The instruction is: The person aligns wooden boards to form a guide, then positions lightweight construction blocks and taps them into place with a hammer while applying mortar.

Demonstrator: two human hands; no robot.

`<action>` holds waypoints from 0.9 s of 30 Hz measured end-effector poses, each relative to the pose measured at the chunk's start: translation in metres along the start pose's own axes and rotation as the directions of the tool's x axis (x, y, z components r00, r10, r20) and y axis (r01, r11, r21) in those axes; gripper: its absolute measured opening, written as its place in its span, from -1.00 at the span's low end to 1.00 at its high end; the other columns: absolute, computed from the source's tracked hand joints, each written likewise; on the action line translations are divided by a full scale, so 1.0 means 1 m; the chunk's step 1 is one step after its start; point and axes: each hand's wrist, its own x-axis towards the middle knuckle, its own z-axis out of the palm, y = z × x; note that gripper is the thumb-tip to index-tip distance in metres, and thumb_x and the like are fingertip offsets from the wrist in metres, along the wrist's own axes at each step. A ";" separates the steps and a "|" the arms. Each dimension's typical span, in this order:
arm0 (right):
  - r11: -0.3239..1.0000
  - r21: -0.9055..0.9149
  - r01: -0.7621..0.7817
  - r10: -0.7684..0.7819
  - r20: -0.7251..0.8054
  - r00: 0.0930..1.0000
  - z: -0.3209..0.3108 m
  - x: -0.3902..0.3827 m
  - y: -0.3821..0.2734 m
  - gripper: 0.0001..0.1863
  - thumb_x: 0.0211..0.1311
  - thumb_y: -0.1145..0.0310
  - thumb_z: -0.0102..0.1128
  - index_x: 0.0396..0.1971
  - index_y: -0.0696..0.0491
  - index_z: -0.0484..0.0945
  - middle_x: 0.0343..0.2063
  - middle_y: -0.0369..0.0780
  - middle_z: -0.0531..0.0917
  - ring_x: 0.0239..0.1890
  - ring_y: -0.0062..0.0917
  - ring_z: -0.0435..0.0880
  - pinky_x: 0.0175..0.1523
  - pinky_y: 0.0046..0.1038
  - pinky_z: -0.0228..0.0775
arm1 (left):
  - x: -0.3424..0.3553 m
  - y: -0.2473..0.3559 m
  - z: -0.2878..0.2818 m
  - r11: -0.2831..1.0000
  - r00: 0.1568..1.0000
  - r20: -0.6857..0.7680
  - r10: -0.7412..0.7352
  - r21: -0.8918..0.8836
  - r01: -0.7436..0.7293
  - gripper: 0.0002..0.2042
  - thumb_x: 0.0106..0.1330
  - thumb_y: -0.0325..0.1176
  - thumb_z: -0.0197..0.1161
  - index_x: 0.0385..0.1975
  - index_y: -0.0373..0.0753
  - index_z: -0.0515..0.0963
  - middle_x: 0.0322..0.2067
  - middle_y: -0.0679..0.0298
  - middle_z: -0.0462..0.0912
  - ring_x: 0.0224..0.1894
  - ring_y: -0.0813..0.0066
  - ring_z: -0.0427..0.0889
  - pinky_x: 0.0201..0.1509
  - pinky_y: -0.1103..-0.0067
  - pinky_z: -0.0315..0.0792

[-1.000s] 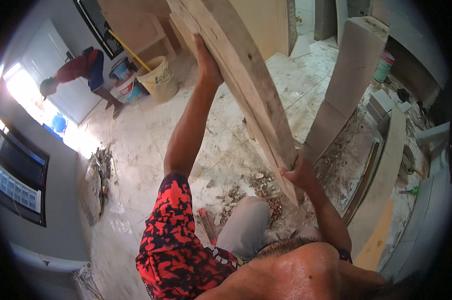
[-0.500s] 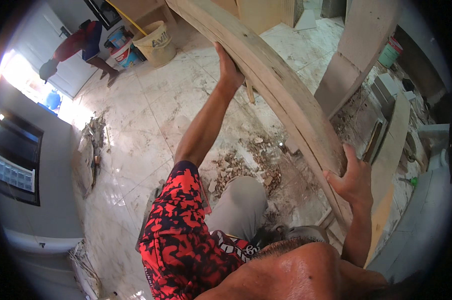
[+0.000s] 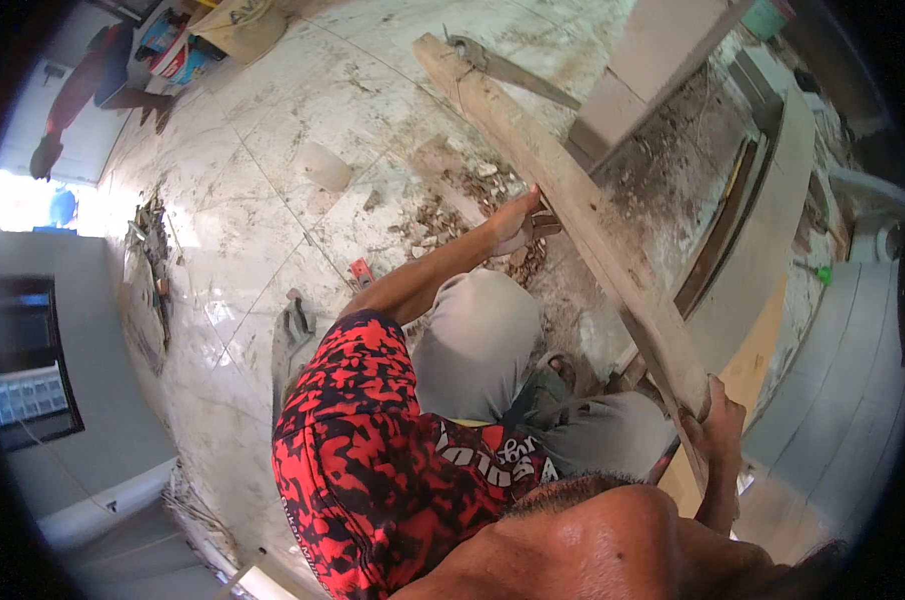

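Observation:
A long, weathered wooden beam (image 3: 583,215) runs slantwise from the upper middle down to my right side. Near its lower end my right hand (image 3: 715,418) is closed round the wood, thumb on the upper edge. My left hand (image 3: 521,225) supports the beam's left edge around the middle, with its fingers curling beneath; the wood hides part of them. Past the beam's far end, a handsaw-like tool (image 3: 518,72) with a grey handle lies on the tiles. Below my left hand, broken brown rubble (image 3: 443,215) is scattered by my grey-trousered knee (image 3: 483,335).
A pale block-like post (image 3: 653,75) stands beyond the beam. Boards (image 3: 763,240) lie at the right. A small red tool (image 3: 361,270) rests by my left forearm. Far left, another person (image 3: 83,95) bends over near buckets (image 3: 238,30). Debris (image 3: 151,270) lines the left wall.
The beam has come down and its far end now shows, lower in view. My left hand has slid down along it, closer to me. My right hand has moved lower with the near end.

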 end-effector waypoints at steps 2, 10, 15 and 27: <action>0.996 0.053 -0.067 0.063 0.080 0.995 0.022 -0.019 0.010 -0.32 -0.21 0.25 0.32 -0.02 0.13 0.28 -0.44 0.00 0.57 -0.38 -0.08 0.57 -0.28 -0.23 0.36 | -0.005 -0.032 -0.019 0.996 0.996 0.013 -0.087 -0.012 0.087 -0.46 0.38 0.01 -0.31 0.23 -0.23 0.05 0.19 0.03 0.16 0.21 0.11 0.19 0.29 0.26 0.13; 0.949 -0.096 -0.299 0.313 0.348 0.884 0.105 -0.075 0.064 -0.29 -0.13 0.05 0.17 0.05 0.08 0.24 -0.42 0.01 0.55 -0.34 -0.11 0.54 -0.23 -0.18 0.34 | -0.019 -0.110 -0.044 0.938 0.939 0.021 -0.345 -0.027 0.345 -0.31 0.24 0.01 0.10 0.26 -0.19 0.01 0.25 0.06 0.06 0.29 0.08 0.03 0.36 0.26 -0.07; 0.970 -0.036 -0.241 0.243 0.227 0.943 0.105 -0.095 0.073 -0.34 -0.20 0.15 0.21 0.00 0.04 0.30 -0.26 -0.12 0.52 -0.26 -0.17 0.53 -0.18 -0.26 0.32 | -0.030 -0.138 -0.023 0.910 0.908 0.065 -0.414 0.030 0.413 -0.31 0.18 0.00 0.17 0.25 -0.12 0.06 0.25 0.12 0.06 0.30 0.09 0.04 0.37 0.24 -0.08; 0.923 -0.024 -0.383 0.384 0.025 0.923 0.082 -0.119 0.096 -0.43 -0.23 0.37 0.30 -0.07 0.01 0.39 -0.28 -0.18 0.56 -0.19 -0.23 0.53 -0.11 -0.27 0.34 | -0.019 -0.158 -0.008 0.712 0.714 0.260 -0.651 -0.118 0.692 -0.52 0.12 -0.23 0.17 0.10 -0.09 0.33 0.23 0.31 0.19 0.31 0.17 0.06 0.33 0.27 0.01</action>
